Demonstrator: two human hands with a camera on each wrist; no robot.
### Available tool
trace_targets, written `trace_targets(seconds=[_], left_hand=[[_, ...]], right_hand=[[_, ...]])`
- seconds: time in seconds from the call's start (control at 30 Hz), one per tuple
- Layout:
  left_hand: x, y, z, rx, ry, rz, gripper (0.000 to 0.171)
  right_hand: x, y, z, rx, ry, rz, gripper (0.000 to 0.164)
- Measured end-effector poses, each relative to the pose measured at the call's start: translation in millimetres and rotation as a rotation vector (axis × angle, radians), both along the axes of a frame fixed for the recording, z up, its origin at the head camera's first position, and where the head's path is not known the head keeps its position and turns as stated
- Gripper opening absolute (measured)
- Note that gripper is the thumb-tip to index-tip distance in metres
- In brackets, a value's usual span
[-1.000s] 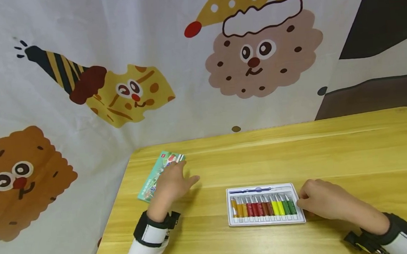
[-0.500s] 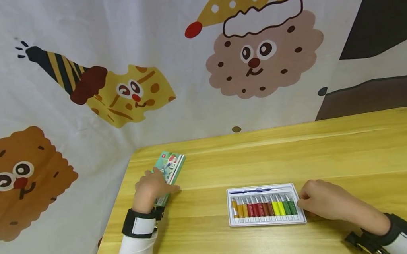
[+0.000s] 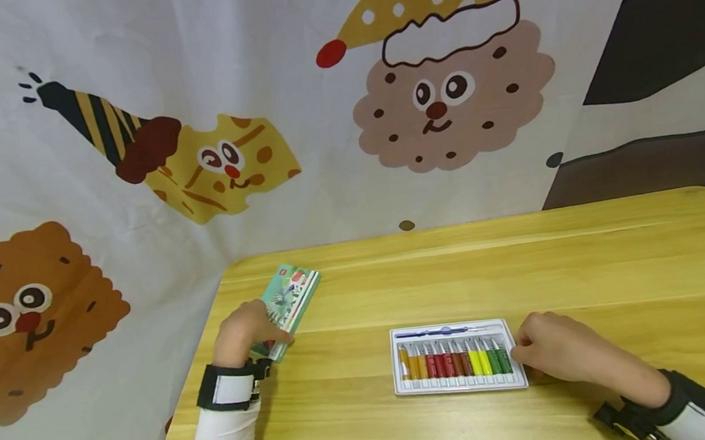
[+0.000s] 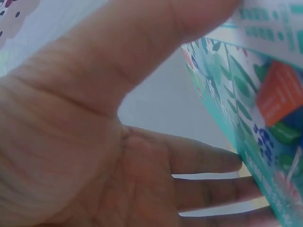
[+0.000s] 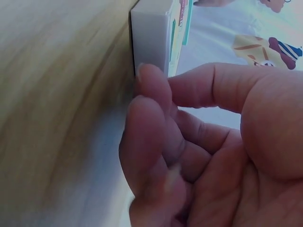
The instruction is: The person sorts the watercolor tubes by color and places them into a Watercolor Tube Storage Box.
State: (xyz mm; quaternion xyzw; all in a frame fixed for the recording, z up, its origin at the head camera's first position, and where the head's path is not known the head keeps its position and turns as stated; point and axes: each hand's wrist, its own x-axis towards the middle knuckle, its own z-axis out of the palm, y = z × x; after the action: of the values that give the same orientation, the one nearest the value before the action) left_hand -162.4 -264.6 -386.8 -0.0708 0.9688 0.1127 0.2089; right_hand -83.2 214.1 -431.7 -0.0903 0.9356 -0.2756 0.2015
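Note:
My left hand (image 3: 240, 334) reaches over the near end of a flat teal box (image 3: 290, 301) with printed fruit and leaves, lying at the table's left. In the left wrist view the thumb meets one long side of the box (image 4: 265, 118) and the fingertips touch the opposite edge. A white paint tray (image 3: 459, 389) sits to the right, holding a row of coloured paint tubes (image 3: 457, 364) and a thin blue paintbrush (image 3: 442, 332). At its right end, my right hand (image 3: 564, 345) pinches the edge between thumb and curled fingers. The tray's white end wall (image 5: 150, 38) shows in the right wrist view.
The wooden table (image 3: 518, 276) has its left edge close to the teal box. Behind it hangs a white cloth (image 3: 337, 180) printed with cartoon biscuits. Both forearms carry black wrist straps (image 3: 234, 387).
My left hand has moved left and toward the near end of the teal box, with its thumb now at the box's right edge. The right hand and tray have stayed put.

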Motion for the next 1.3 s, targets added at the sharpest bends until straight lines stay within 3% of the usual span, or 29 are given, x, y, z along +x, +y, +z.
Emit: trace_targets(seconds=[0.33,0.6,1.03,1.3], left_hand=[[-5.1,5,-2.3,0.018,0.016,-0.07,0.064],[-8.5,10,-7.4,0.118,0.029,-0.151,0.1],[-12.0,21,-12.4,0.1,0.071,-0.292,0.106],[-9.6,27,-12.5,0.156,0.055,-0.309,0.106]], right_hand=[[-4.6,2,3.4,-0.082,-0.104,-0.081,0.026],[-12.8,18,4.0,-0.155,-0.128,-0.075,0.027],[-31.7,46,4.2,-0.099,-0.146,-0.126,0.026],[-43.9,64,2.7,-0.088,-0.177,-0.165,0.022]])
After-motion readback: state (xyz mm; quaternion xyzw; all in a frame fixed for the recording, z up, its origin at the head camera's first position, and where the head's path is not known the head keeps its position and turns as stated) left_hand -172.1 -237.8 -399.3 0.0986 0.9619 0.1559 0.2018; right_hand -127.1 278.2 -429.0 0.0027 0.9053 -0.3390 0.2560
